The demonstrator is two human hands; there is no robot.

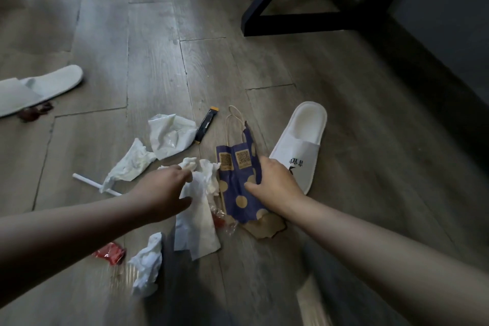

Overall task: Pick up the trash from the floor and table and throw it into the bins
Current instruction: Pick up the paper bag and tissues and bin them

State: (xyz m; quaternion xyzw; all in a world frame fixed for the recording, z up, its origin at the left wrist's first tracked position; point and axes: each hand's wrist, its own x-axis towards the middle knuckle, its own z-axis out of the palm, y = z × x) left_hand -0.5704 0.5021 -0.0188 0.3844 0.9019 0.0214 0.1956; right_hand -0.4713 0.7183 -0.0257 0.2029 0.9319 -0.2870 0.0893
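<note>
Trash lies scattered on the wooden floor. My right hand [275, 182] grips the right edge of a torn blue paper bag with gold dots [238, 188]. My left hand [164, 190] pinches a crumpled white tissue [201, 193] whose long sheet trails toward me. Around them lie a white plastic bag [169, 135], another crumpled tissue [129, 164], a white straw [90, 180], a black sachet with an orange tip [206, 126], a red wrapper [109, 253] and a tissue wad [146, 264]. No bin is in view.
One white slipper [299, 145] lies just right of the blue bag, a second white slipper [34, 90] at the far left with a dark red wrapper [35, 111] beside it. A dark furniture frame [299, 18] stands at the back right.
</note>
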